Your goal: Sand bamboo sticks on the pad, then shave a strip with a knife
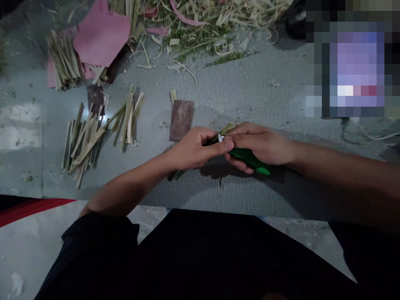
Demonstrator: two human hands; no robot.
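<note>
My left hand (pixel 200 148) is closed around a dry plant stalk (pixel 229 127), whose end sticks out beyond the fingers. In my right hand (pixel 261 141) is a green-handled cutter (pixel 251 158) with a shiny metal tip. That tip lies against the stalk, between my two thumbs. Both hands meet just above the grey table, and the fingers hide most of the cutter and the stalk. Behind my left hand a brown, worn rectangular piece (pixel 181 120) lies flat, with a pale strip (pixel 173 96) poking out from under it.
Loose cut stalks (pixel 86 143) lie at the left, with a smaller group (pixel 128 118) beside them. Farther back are a bundle of stalks (pixel 65 60) and pink paper (pixel 101 35). Pale shavings (pixel 200 21) cover the table's far side. A dark round object (pixel 296 20) stands nearby.
</note>
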